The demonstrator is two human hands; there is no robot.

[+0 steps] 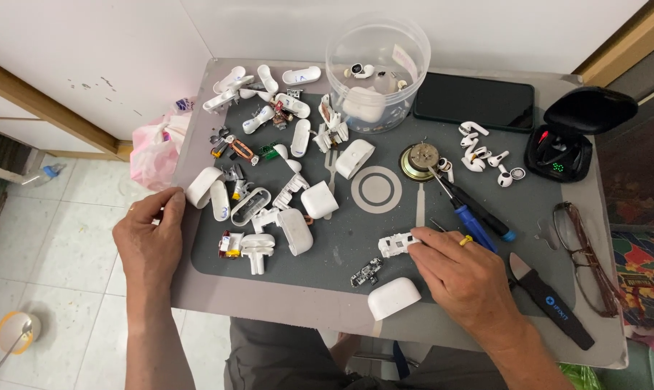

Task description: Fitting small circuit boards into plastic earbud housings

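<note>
Pinching a small white plastic frame [398, 245] at its right end, the right hand [465, 278] rests on the grey mat [536, 209]; its fingers are closed on the part, whose long axis runs left to right. The left hand [150, 235] is well apart, loosely curled, empty, gripping the counter [204, 289] edge. A white case half [393, 297] lies just below the frame, a small circuit board [366, 273] beside it. Tiled floor shows below.

Right hand [465, 278] fingers on white plastic frame [398, 245], left hand [148, 238] at mat [385, 217] edge
</note>
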